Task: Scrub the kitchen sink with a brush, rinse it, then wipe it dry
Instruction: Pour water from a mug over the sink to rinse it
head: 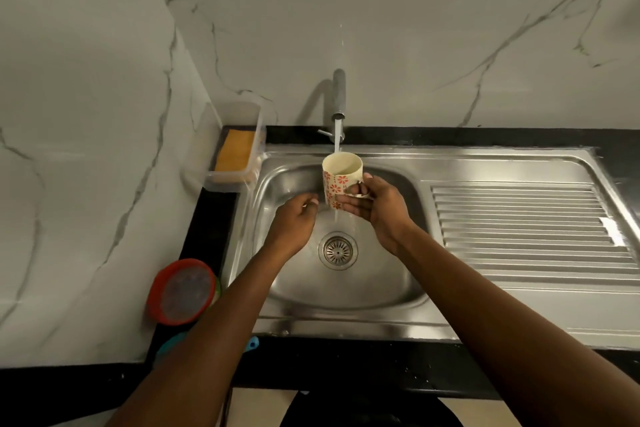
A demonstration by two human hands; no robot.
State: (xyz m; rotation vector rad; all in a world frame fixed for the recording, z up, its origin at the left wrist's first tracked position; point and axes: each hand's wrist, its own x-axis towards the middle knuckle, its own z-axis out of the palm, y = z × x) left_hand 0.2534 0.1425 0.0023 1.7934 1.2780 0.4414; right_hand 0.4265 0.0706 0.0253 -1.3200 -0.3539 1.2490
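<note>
A steel sink (294,284) with a round drain (338,250) lies below me. The tap (338,97) runs, and its stream falls just behind a cream mug with red flowers (335,184). My right hand (375,204) grips that mug by its handle over the basin, held upright and tilted slightly toward me. My left hand (294,222) hovers beside the mug's base, fingers loosely curled and holding nothing. No brush can be made out for certain.
A ribbed steel draining board (530,229) extends to the right. A clear plastic box with a yellow sponge (235,151) sits at the back left corner. A red-rimmed round lid (183,291) and a blue item (252,343) lie on the black counter (346,367) at the left front.
</note>
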